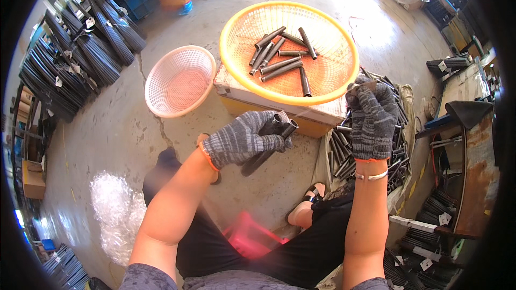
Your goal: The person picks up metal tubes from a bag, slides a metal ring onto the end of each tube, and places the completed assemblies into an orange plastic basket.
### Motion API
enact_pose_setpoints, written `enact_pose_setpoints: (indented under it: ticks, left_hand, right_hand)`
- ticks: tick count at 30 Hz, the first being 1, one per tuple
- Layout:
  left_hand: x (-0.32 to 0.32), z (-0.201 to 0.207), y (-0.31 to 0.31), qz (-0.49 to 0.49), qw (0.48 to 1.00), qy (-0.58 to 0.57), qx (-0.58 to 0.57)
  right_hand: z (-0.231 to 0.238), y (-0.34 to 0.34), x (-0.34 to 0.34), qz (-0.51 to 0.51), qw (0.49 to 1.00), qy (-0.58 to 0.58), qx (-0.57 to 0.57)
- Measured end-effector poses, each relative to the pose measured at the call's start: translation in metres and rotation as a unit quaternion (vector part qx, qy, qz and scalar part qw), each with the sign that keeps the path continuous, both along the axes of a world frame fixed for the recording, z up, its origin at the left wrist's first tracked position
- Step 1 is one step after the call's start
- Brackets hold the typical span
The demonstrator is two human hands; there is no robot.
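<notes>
Sleeves [148, 276] nearest, cut off at the lower edge. Left hand [242, 137], gloved, is clamped round dark tubes [270, 124], fingers covering part of them. Right hand [373, 115] has fingers curled by the orange basket [293, 100]; can't tell what it holds! More tubes in that basket, on a box [312, 127]. Something pink [250, 236] blurs below. Grey floor [102, 145], rods [102, 37] stacked left, a tube pile [398, 169] half hidden right.
</notes>
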State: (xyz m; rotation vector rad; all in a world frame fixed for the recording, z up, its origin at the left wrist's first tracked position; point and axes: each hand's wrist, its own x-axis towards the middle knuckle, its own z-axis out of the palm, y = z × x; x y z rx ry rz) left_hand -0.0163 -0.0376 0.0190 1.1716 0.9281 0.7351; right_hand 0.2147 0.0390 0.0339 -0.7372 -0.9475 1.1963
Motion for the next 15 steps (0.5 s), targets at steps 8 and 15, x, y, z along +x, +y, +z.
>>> enact_pose_setpoints:
  ticks: [8,15]
  left_hand:
    - [0.007,-0.008,0.003,-0.019,1.0,0.019,0.008]
    - [0.003,-0.018,0.004,0.002,0.988,0.141,0.056]
  right_hand:
    - [-0.005,0.003,0.005,-0.051,0.998,0.019,0.013]
    - [-0.008,0.012,0.028,-0.013,0.991,0.132,0.004]
